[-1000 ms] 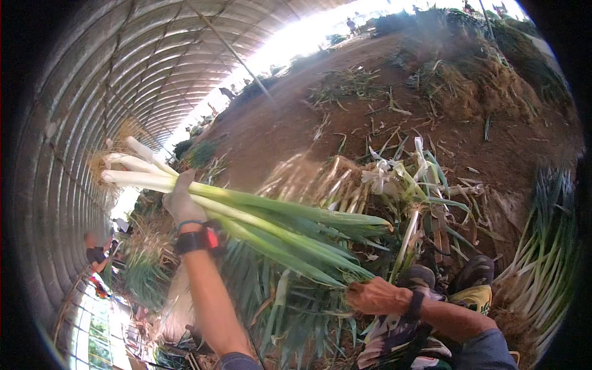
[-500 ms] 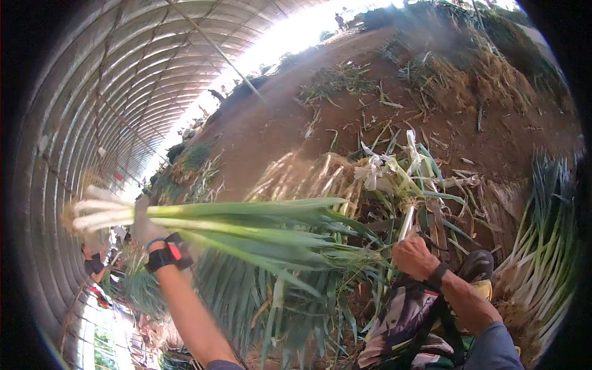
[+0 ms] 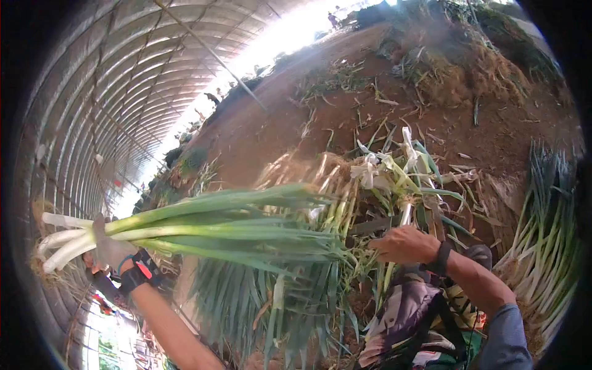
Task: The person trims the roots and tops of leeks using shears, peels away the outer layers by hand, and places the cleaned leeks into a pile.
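Observation:
My left hand [image 3: 112, 246], in a pale glove with a watch at the wrist, is wrapped round a bunch of long green onions [image 3: 203, 227]. Their white, rooted ends point left and the green leaves stretch right. My right hand [image 3: 404, 245], bare with a dark wristband, is near the leaf tips, above my knee; its fingers are curled, and what they hold, if anything, is too small to make out. Below the bunch lies a pile of onions with dark green leaves [image 3: 246, 296]. Peeled pale husks [image 3: 394, 166] lie beyond my right hand.
More long onions [image 3: 549, 234] lie at the right. A heap with brown roots [image 3: 481, 68] is at the upper right on the brown soil [image 3: 277, 117]. The curved, ribbed tunnel wall [image 3: 80, 129] rises on the left. A co-worker's arm [image 3: 102, 280] shows behind my left wrist.
My left hand has moved left and down with the onion bunch, which has drawn away from my right hand. My right hand has moved slightly up and right.

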A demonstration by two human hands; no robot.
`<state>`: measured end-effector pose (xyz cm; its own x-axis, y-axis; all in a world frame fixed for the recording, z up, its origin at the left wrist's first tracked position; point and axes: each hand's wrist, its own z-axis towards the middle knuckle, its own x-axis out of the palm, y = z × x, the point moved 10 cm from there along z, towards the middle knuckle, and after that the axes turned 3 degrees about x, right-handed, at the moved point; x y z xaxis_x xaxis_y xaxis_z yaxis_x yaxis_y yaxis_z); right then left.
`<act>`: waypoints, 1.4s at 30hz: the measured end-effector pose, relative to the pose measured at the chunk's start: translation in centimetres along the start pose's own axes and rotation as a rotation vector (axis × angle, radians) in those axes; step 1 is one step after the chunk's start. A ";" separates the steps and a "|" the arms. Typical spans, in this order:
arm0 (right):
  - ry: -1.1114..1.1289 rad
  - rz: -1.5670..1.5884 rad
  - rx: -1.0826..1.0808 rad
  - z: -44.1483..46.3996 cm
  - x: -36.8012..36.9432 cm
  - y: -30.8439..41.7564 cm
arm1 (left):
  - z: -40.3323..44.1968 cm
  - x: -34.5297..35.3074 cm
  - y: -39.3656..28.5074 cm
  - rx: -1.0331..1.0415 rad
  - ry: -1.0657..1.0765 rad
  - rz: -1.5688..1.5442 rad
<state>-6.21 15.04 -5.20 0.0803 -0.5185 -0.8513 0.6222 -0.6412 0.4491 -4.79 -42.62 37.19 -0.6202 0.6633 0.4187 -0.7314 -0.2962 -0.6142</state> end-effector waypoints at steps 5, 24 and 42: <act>-0.040 -0.111 -0.018 0.0 -2.9 2.2 | -4.4 3.9 -6.2 0.186 0.067 0.183; 0.022 0.069 -0.641 -3.2 16.7 17.4 | -10.9 12.3 -9.9 0.165 0.122 -0.172; -0.446 0.315 0.033 1.5 -11.8 3.4 | -28.3 22.9 -11.9 0.232 0.877 -0.373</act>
<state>-6.24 18.15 6.79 -0.0837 -0.8731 -0.4803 0.5958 -0.4302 0.6782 -2.29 -4.44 35.11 0.0242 0.9893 -0.1438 -0.9333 -0.0292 -0.3578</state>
